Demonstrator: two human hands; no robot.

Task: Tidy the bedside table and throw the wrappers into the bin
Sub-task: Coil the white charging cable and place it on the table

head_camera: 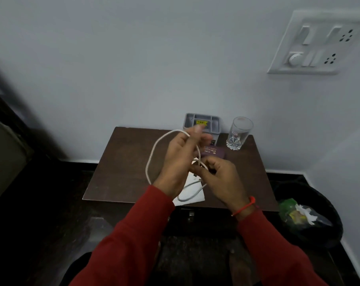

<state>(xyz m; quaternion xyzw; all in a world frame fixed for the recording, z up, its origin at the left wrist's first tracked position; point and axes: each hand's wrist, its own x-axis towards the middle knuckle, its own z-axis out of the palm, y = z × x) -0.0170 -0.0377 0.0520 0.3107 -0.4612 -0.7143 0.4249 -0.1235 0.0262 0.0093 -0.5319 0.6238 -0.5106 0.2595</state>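
Progress: the wrappers (296,213) already lay in the bin (327,205), so that part looked done; the tidying of the table (117,162) was, in my judgement, in the middle.
Step in hand: coiling the white cable (154,153) above the middle of the table.
Left hand (179,159): fingers spread and half open, the cable looped around them, so it held the coil.
Right hand (220,178): closed in a pinch on the lower part of the cable; the plug end was hidden, I could not tell more.
Cable tail: it hung down to a white paper (192,196) at the front edge of the table.
Bin: on the floor just beside the right edge of the table, holding green, yellow and white wrappers.
Grey tray (213,122): at the back edge, with a yellow label inside; the rest was hidden.
Glass (238,134): upright near the back right corner, it looked empty.
Purple case (215,151): closed, in front of the tray.
Left to do: put away the cable and perhaps the paper.
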